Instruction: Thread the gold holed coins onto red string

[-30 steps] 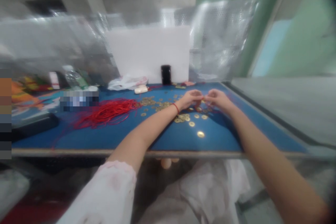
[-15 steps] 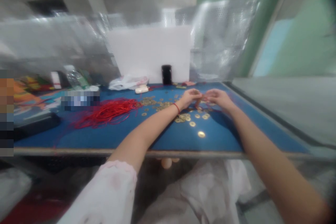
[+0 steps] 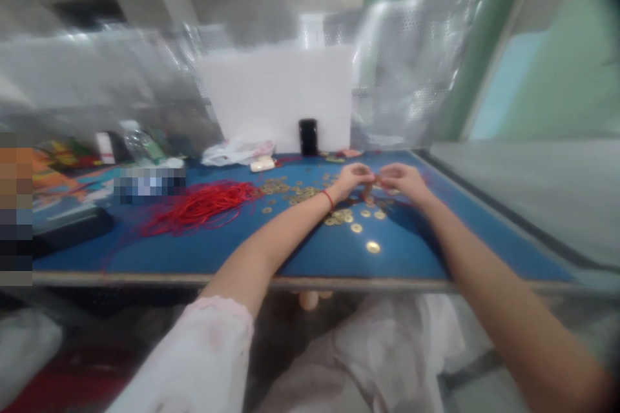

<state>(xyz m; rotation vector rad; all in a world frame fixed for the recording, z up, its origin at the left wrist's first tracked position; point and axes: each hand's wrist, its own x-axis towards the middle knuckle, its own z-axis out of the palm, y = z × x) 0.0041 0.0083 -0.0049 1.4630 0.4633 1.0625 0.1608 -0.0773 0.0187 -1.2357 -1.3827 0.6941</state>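
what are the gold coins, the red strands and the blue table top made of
The coins look like brass or another yellow metal, polished: they glint gold. The red cords seem thin soft string, matte, lying in a limp tangle. The table top has a blue covering with a faint sheen; material unclear.

The blue felt tabletop [image 3: 194, 251] lies bare along its near edge and out to the right rim. Scattered round brass coins [image 3: 339, 216] litter the middle, 2 loose ones lying nearer. A tangled heap of red cord [image 3: 203, 203] blocks the left-centre, a flat black case [image 3: 72, 232] beyond it. An upright white board [image 3: 276, 97] and a small black block [image 3: 308, 137] close the far side.
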